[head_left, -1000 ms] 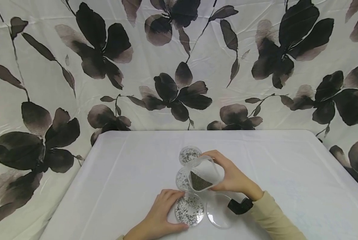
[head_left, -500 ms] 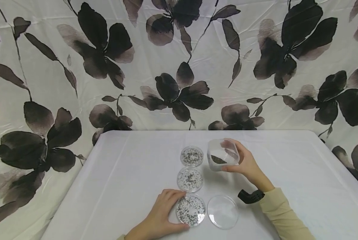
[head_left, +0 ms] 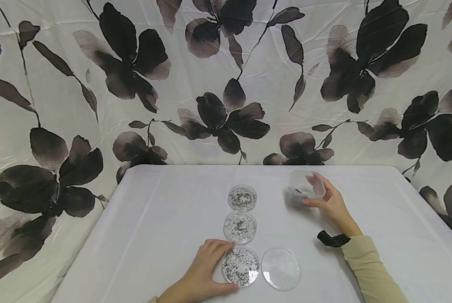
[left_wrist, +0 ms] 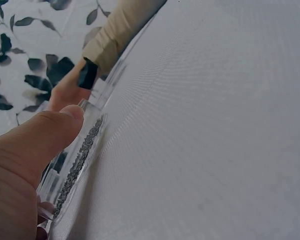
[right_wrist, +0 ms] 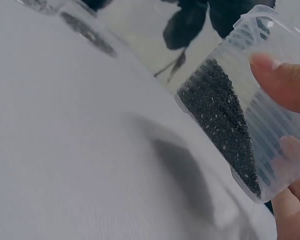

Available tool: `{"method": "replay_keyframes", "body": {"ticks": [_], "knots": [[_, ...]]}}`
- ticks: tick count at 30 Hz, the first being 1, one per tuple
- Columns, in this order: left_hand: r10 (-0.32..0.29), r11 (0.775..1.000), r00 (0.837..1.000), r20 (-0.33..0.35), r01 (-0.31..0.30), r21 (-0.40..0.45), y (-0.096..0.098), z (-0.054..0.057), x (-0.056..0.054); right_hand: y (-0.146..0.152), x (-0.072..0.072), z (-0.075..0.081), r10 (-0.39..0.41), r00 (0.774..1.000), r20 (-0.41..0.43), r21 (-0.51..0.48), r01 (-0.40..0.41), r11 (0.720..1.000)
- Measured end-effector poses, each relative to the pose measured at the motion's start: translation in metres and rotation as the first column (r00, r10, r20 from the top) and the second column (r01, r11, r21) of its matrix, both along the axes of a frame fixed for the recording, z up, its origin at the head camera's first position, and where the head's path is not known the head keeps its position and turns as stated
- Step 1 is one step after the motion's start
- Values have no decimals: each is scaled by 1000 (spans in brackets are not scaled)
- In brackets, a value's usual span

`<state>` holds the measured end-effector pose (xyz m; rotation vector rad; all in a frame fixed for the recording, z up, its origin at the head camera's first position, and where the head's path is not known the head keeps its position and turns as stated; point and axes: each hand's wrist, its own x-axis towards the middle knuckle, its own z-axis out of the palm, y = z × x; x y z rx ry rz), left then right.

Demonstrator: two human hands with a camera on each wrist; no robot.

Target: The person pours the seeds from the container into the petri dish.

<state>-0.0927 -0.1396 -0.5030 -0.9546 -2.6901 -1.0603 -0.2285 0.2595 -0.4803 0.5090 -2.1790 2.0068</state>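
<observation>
My left hand [head_left: 207,271] holds the nearest petri dish [head_left: 241,266] by its rim, thumb at the near side and fingertips at the far side. Small dark seeds lie scattered in that dish; the left wrist view shows them edge-on as a thin layer [left_wrist: 79,167]. Off to the back right, my right hand [head_left: 333,206] grips a clear plastic container [head_left: 305,181], thumb on one side and fingers on another. The right wrist view shows it tilted above the table, its dark seeds [right_wrist: 222,130] heaped toward one corner.
Behind the nearest dish, a middle petri dish [head_left: 240,227] and a far petri dish [head_left: 242,198] stand in a row, both sprinkled with seeds. A clear round lid [head_left: 281,269] lies right of the nearest dish. A floral cloth [head_left: 226,84] hangs behind the white table [head_left: 165,210].
My right hand has carried the container from above the middle dish to the back right, lowering it toward the table. The left hand stays at the nearest dish.
</observation>
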Motion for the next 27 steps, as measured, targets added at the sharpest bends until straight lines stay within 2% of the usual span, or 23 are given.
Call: {"method": "replay_keyframes", "body": {"ticks": [3,7,16,18,21,24,27], "knots": [[0,1000,1000,13,0,0,0,0,1,6,-1,-6,12,999,46,-25,-11,1000],[-1,1000,1000,8,1,0,-1,0,1,14,-2,-13,17,994,105,-4,-16,1000],[-7,1000,999,-52,7,3,-1,0,-1,16,-3,-20,51,988,144,-5,-51,999],[-8,1000,999,-53,8,3,0,0,-1,16,-2,-19,52,985,167,-12,-50,999],[-9,1000,998,-55,9,7,0,0,-1,17,2,-12,60,970,234,32,-69,997],[-7,1000,998,-60,7,4,0,0,0,20,11,-2,78,950,302,108,-115,987],[-10,1000,998,-56,10,1,-1,-1,0,24,25,10,70,934,351,204,-149,967]]}}
